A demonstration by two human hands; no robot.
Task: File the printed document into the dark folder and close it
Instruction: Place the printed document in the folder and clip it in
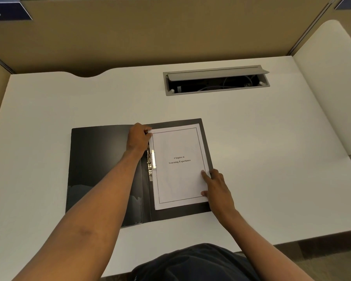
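One printed document [179,167] lay in one open dark folder [101,171] on the bench [272,151]. The left hand [138,137] pinched its top-left corner. The right hand [217,186] pressed flat on its right edge.

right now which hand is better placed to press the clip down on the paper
Left. The left hand sits at the paper's top corner beside the metal clip; the right hand is at the far edge, steadying it.

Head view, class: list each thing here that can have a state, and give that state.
dark folder: open flat on desk
printed document: lying on folder's right half
metal clip: at document's left edge
cable hatch lid: raised
left hand: pinching document's top-left corner
right hand: pressing document's right edge
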